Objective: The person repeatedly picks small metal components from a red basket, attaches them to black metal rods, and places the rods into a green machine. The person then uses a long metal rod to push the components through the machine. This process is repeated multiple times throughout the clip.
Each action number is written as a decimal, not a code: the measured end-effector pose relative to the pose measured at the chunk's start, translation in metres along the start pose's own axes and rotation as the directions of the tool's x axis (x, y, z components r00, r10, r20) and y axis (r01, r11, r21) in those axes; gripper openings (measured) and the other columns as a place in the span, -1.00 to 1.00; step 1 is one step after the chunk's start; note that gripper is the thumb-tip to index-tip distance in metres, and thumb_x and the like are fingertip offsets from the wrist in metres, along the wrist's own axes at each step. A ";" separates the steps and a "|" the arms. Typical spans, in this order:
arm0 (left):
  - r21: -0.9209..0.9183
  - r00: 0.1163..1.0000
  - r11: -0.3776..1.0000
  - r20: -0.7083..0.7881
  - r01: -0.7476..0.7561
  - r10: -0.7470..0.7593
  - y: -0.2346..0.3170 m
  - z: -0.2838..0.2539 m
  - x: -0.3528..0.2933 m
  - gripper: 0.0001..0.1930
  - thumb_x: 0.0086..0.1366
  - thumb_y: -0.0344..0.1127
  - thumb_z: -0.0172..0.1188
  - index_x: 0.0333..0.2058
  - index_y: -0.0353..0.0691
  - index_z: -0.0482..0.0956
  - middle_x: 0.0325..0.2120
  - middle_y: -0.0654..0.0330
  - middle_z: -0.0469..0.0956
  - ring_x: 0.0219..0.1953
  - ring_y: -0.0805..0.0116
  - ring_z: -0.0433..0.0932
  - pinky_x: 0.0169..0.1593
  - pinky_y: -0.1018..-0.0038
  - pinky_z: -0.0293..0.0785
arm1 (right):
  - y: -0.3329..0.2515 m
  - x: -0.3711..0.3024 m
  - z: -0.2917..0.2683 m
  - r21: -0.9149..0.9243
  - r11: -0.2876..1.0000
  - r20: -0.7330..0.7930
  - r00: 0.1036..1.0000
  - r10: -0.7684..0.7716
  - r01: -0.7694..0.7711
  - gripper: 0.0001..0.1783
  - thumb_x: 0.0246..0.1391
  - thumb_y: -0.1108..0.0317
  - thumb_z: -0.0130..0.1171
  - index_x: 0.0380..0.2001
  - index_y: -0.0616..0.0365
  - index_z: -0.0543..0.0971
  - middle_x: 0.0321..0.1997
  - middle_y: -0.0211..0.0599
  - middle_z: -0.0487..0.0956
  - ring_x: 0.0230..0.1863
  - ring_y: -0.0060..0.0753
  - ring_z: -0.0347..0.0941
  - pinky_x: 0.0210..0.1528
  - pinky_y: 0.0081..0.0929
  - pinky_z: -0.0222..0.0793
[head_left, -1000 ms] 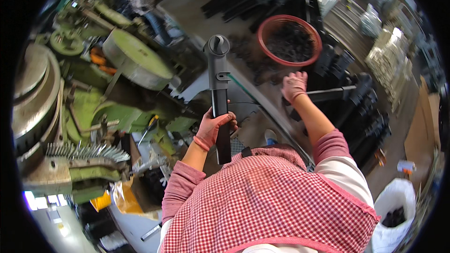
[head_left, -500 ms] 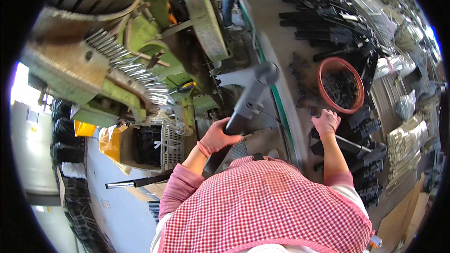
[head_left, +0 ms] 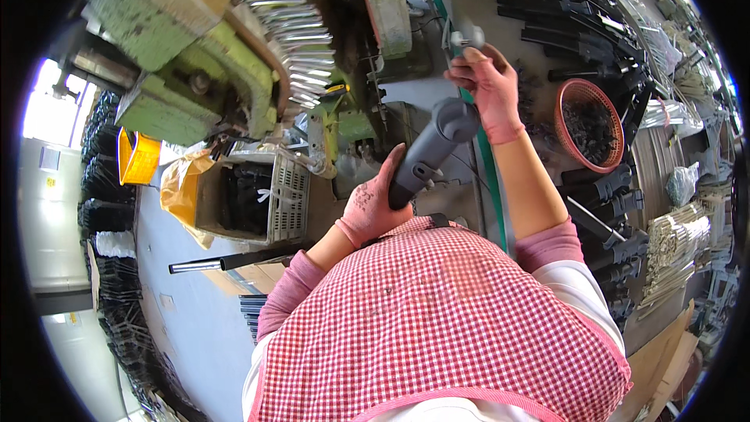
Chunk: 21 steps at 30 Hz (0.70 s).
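Note:
My left hand (head_left: 373, 202), in a pink glove, is closed around a dark tube (head_left: 405, 185) with a grey plastic fitting (head_left: 449, 126) at its upper end. The tube slants down toward my apron, its lower part hidden by hand and forearm. Above it, my right hand (head_left: 492, 94) is raised, fingers pinched on a small light-grey part (head_left: 467, 36), blurred and too small to name. An orange-red plastic basket (head_left: 619, 137) of small black pieces stands to the right of that hand.
A green machine (head_left: 258, 86) with a row of shiny metal rods (head_left: 301, 47) rises at the left. Below it sits a crate (head_left: 287, 199) of black items. A black tube with a chrome end (head_left: 195, 267) lies left of my arm. Black parts (head_left: 547, 12) cover the right-hand bench.
My right hand has moved from beside the basket up and left, now holding a small grey part. My left hand still grips the tube, its fitting lower relative to the hands. The view has shifted.

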<state>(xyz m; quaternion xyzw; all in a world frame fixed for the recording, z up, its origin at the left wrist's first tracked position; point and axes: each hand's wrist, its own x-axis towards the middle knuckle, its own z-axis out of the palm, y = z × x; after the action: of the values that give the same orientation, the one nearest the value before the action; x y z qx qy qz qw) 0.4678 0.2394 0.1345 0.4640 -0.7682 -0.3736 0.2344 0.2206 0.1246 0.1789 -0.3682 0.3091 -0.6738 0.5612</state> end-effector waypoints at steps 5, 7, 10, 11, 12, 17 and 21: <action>-0.010 0.964 0.994 -0.244 0.111 -0.110 -0.020 -0.033 -0.011 -0.16 -0.01 -0.28 0.30 0.24 -0.26 0.10 -0.34 -0.21 0.57 -0.26 -0.23 0.59 -0.19 0.14 0.51 | 0.020 -0.054 -0.001 -0.228 0.944 -0.113 0.969 0.219 -0.240 -0.75 0.15 0.36 0.22 -0.12 0.22 0.55 -0.37 -0.53 0.49 -0.39 -0.71 0.35 -0.40 -0.66 0.27; 0.001 0.952 0.994 -0.288 0.107 -0.102 -0.028 -0.040 -0.015 -0.20 -0.02 -0.27 0.31 0.19 -0.29 0.14 -0.35 -0.21 0.56 -0.28 -0.24 0.58 -0.21 0.13 0.51 | 0.033 -0.084 0.001 -0.438 0.801 0.005 0.889 0.458 -0.409 -0.61 0.10 0.33 0.28 -0.04 0.31 0.56 -0.34 -0.57 0.49 -0.42 -0.76 0.30 -0.43 -0.70 0.24; -0.012 0.955 0.995 -0.281 0.097 -0.096 -0.035 -0.045 -0.020 -0.23 -0.03 -0.26 0.33 0.14 -0.31 0.16 -0.37 -0.20 0.56 -0.29 -0.24 0.58 -0.22 0.12 0.49 | 0.055 -0.102 0.019 -0.472 0.809 0.221 0.840 0.495 -0.352 -0.67 0.20 0.35 0.21 -0.04 0.34 0.55 -0.42 -0.60 0.44 -0.44 -0.80 0.29 -0.43 -0.77 0.24; -0.022 0.959 0.995 -0.265 0.094 -0.097 -0.036 -0.046 -0.022 -0.24 -0.03 -0.26 0.33 0.13 -0.32 0.16 -0.37 -0.20 0.55 -0.29 -0.23 0.57 -0.22 0.11 0.49 | 0.060 -0.103 0.026 -0.506 0.786 0.201 0.838 0.507 -0.355 -0.69 0.21 0.36 0.20 -0.05 0.34 0.56 -0.42 -0.59 0.45 -0.44 -0.79 0.31 -0.42 -0.77 0.26; -0.028 0.964 0.997 -0.254 0.076 -0.080 -0.037 -0.046 -0.024 -0.24 -0.03 -0.26 0.34 0.12 -0.32 0.16 -0.37 -0.19 0.55 -0.29 -0.23 0.57 -0.22 0.11 0.48 | 0.065 -0.102 0.033 -0.518 0.784 0.211 0.837 0.504 -0.342 -0.71 0.23 0.38 0.19 -0.06 0.35 0.56 -0.42 -0.58 0.46 -0.44 -0.78 0.32 -0.41 -0.77 0.28; -0.066 0.960 0.985 -0.224 0.159 -0.170 -0.041 -0.052 -0.037 -0.25 -0.05 -0.27 0.36 0.10 -0.31 0.18 -0.35 -0.20 0.55 -0.27 -0.23 0.56 -0.20 0.12 0.47 | 0.076 -0.101 0.062 -0.330 0.836 0.103 0.863 0.494 -0.439 -0.81 0.24 0.40 0.18 -0.18 0.34 0.58 -0.38 -0.41 0.56 -0.37 -0.64 0.46 -0.32 -0.61 0.44; -0.117 0.950 0.977 -0.239 0.176 -0.200 -0.050 -0.058 -0.047 -0.25 -0.06 -0.26 0.38 0.08 -0.30 0.18 -0.34 -0.20 0.55 -0.26 -0.23 0.56 -0.19 0.12 0.47 | 0.080 -0.109 0.068 -0.308 0.880 0.183 0.886 0.427 -0.361 -0.83 0.24 0.45 0.17 -0.17 0.35 0.56 -0.34 -0.39 0.56 -0.36 -0.61 0.47 -0.29 -0.60 0.47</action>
<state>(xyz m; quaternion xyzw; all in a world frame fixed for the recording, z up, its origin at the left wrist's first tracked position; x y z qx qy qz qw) 0.5573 0.2457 0.1299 0.5667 -0.6664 -0.3689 0.3140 0.3313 0.2172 0.1328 -0.4492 0.3935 -0.4462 0.6665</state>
